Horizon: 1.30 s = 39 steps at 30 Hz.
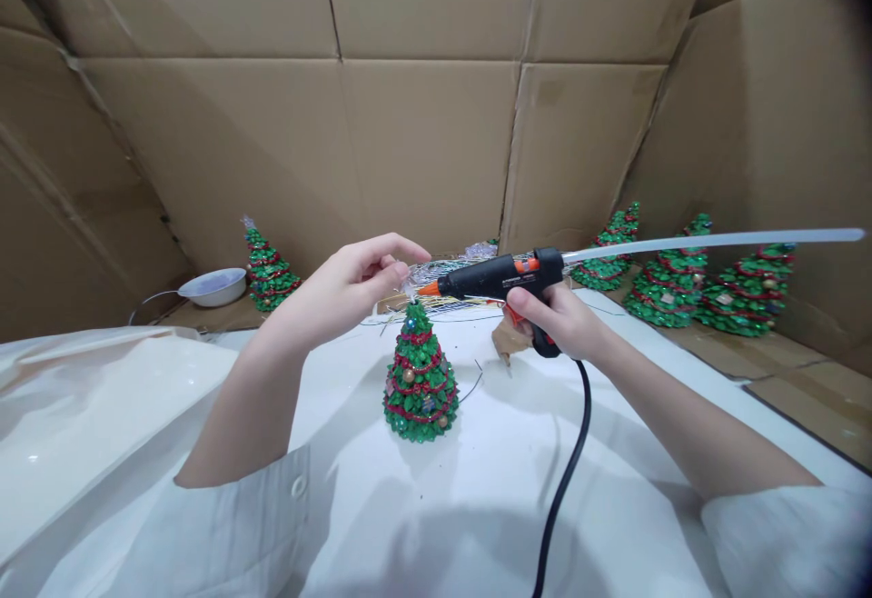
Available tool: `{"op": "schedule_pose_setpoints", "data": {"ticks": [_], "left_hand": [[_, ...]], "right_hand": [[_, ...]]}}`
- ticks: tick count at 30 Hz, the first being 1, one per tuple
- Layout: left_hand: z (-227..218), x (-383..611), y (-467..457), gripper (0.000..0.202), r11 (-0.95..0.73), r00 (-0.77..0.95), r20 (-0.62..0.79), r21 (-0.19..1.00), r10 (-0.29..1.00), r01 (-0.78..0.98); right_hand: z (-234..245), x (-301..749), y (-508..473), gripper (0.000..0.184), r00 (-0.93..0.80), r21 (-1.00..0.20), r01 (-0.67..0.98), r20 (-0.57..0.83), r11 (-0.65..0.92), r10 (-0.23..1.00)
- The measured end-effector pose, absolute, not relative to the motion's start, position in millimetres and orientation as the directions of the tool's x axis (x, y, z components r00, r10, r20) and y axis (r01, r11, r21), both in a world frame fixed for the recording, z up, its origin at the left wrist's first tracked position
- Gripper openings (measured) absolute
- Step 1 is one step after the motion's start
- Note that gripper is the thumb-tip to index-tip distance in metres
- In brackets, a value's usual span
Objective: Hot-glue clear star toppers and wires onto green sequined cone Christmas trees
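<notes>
One glue gun (487, 278), print (521, 279) illegible

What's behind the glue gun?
Behind the glue gun: thin wires and part of a brown scrap. Whatever lies directly behind its body and the right hand is covered.

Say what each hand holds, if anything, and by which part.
Right hand: black-and-orange plastic glue gun, by its handle. Left hand: at a small translucent piece; whether held is unclear.
</notes>
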<state>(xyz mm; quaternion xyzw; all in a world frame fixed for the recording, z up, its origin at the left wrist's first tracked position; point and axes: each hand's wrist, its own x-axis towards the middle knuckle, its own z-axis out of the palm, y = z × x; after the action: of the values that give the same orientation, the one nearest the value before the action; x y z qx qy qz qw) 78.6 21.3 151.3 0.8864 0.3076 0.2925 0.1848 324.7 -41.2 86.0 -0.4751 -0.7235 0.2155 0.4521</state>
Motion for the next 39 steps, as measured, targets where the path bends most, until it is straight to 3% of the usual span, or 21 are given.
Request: {"op": "schedule_pose_setpoints", "data": {"ticks": [27,33,39], "left_hand": [[148.6,81.5,20.0,0.029,-0.697,0.617,0.378,0.574,0.691,0.430],[150.2,77.9,18.9,0.036,-0.653,0.625,0.332,0.646,0.706,0.395],[156.7,69.8,17.5,0.036,-0.662,0.655,0.301,0.626,0.693,0.412]], "right_hand": [[85.8,320.9,-43.7,0.047,-0.135,-0.783,0.391,0.471,0.484,0.872],[86.3,321.7,-44.1,0.047,-0.141,-0.760,0.424,0.481,0.492,0.865],[86.2,322.2,-43.7,0.048,-0.149,-0.722,0.468,0.505,0.510,0.850]]}}
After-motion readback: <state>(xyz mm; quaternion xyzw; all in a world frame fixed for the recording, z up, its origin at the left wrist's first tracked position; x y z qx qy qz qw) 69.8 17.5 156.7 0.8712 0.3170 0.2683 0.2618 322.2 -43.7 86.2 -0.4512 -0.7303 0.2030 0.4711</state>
